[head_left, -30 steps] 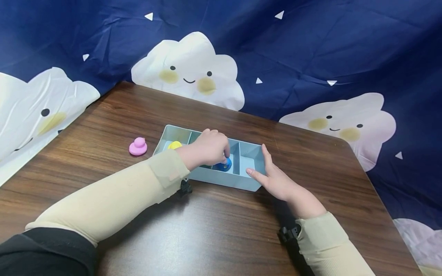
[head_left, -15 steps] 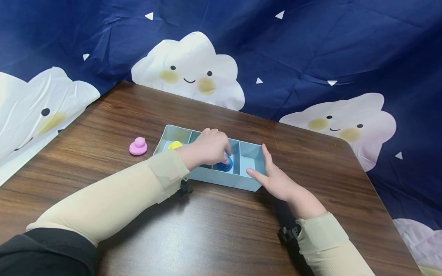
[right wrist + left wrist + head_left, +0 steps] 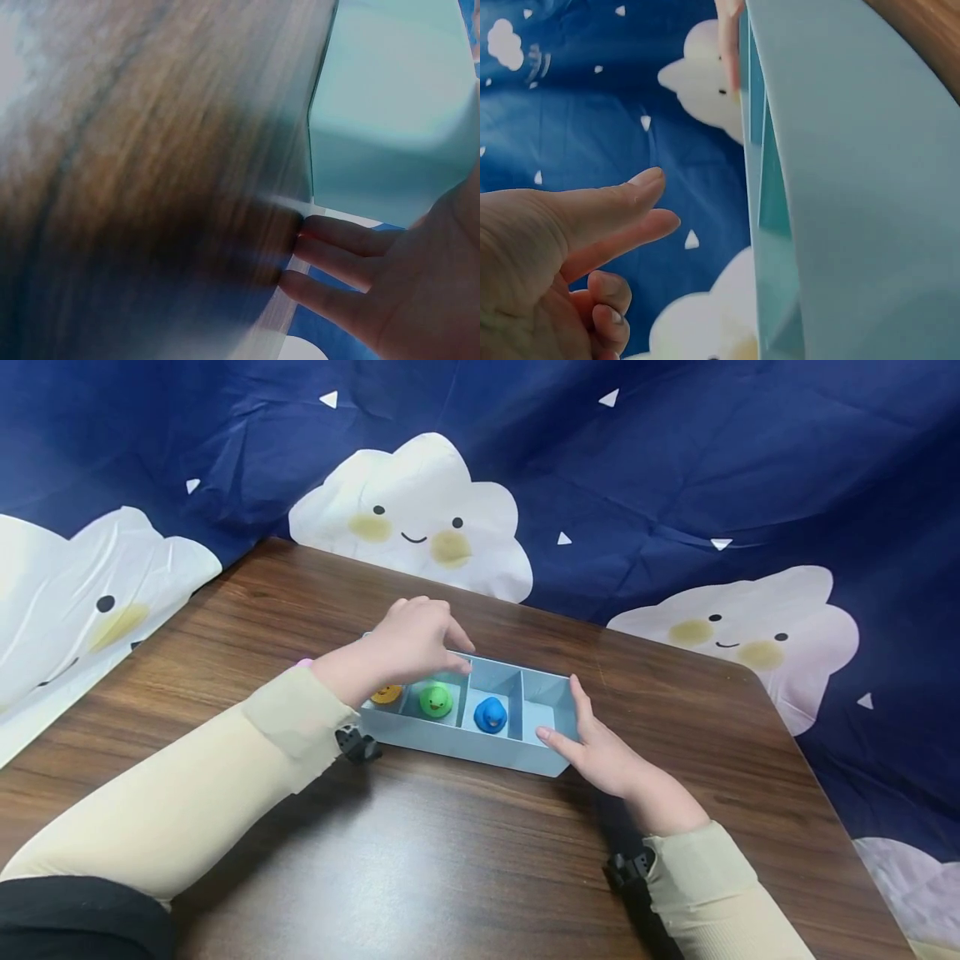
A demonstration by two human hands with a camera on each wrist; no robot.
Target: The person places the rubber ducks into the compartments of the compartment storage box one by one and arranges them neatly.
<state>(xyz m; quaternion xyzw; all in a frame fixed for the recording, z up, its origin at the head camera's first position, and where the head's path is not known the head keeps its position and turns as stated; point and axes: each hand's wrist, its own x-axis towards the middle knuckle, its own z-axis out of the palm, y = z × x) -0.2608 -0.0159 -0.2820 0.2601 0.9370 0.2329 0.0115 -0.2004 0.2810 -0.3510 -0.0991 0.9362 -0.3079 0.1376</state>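
Observation:
A pale blue box (image 3: 480,752) with compartments in a row sits on the table. From left to right it holds an orange-yellow toy duck (image 3: 386,694), a green toy duck (image 3: 436,700) and a blue toy duck (image 3: 491,715), one per compartment. My left hand (image 3: 412,639) is over the box's left half, thumb and index finger apart and holding nothing; its other fingers curl in the left wrist view. My right hand (image 3: 603,752) rests against the box's right end with straight fingers, its thumb at the front rim. A pink toy (image 3: 303,662) barely shows behind the left forearm.
The brown wooden table (image 3: 450,860) has its far edge behind the box. A dark blue curtain (image 3: 570,460) with smiling clouds hangs beyond. The rightmost compartment (image 3: 546,702) has a bare floor.
My left hand has let go of the blue duck, lifted and moved left, uncovering the green and blue ducks. Its forearm now mostly covers the pink toy. The right hand stays put.

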